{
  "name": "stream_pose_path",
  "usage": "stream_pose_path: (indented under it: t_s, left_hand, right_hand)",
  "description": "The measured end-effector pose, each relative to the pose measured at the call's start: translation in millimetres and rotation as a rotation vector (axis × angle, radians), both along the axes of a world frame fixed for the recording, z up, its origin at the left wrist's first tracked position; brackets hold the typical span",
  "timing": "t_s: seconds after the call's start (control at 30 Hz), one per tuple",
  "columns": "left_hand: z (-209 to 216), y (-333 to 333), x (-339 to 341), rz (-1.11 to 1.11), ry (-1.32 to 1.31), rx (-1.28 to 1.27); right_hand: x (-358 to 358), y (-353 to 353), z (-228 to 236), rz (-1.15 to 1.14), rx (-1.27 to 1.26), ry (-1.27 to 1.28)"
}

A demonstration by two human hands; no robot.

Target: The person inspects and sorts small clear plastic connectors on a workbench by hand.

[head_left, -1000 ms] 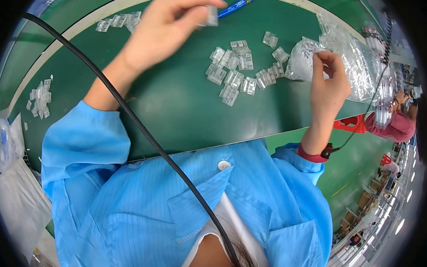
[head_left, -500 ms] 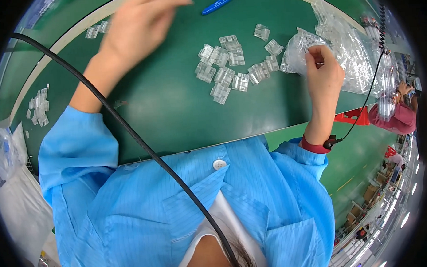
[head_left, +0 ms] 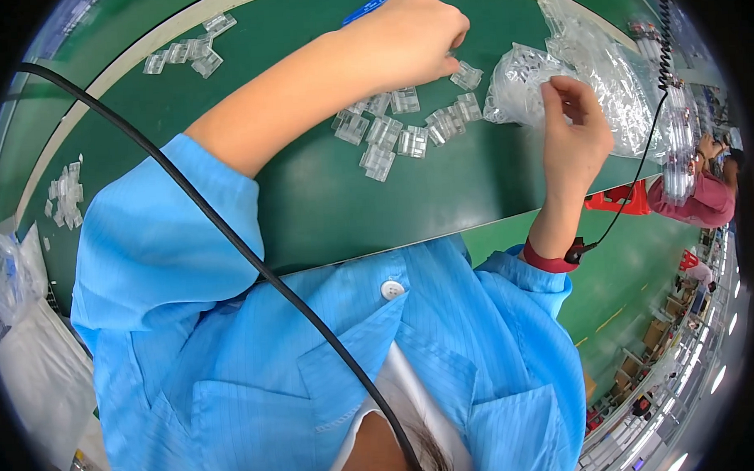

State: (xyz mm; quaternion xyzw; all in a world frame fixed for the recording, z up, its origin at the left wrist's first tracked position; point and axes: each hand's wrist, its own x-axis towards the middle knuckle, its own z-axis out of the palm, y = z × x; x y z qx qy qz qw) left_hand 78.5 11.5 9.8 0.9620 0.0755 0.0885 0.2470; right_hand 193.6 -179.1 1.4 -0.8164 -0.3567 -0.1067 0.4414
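Observation:
My left hand [head_left: 416, 39] reaches across the table with its fingers curled down, beside a clear plastic piece [head_left: 467, 75]. Whatever lies between those fingertips is hidden from me. Under and below my left forearm is a loose group of similar clear plastic pieces [head_left: 383, 132], partly covered by the arm. My right hand [head_left: 579, 137] hovers in front of a clear plastic bag [head_left: 517, 89], thumb and forefinger bent together at the tips. Anything small in that pinch does not show. A red band [head_left: 548, 258] with a cord circles my right wrist.
More clear pieces lie at the far left [head_left: 189, 51] and near left [head_left: 67, 195]. A blue marker [head_left: 373, 5] lies beyond my left hand. A black cable [head_left: 184, 180] crosses in front of me. Right of the table are a red stool [head_left: 629, 200] and a co-worker's maroon sleeve [head_left: 693, 199].
My left hand has swung right from the far-left clear pieces to the ones near the bag, uncovering more pieces at the far left. My right hand has barely moved.

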Motion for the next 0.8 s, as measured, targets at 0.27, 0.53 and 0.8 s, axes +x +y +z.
stream_pose_path:
  t_s: [0.27,0.53,0.8]
  left_hand:
    - [8.6,-13.2,-62.0,0.11,-0.208,-0.811]
    - [-6.7,-12.2,-75.8,0.11,-0.257,-0.899]
    - [-9.2,-17.9,-79.1,0.119,-0.393,-0.721]
  right_hand:
    - [-57.9,37.8,5.9,0.388,0.412,0.586]
    - [-72.8,48.1,2.0,0.551,0.42,0.744]
    - [-83.6,46.8,0.2,0.483,0.384,0.531]
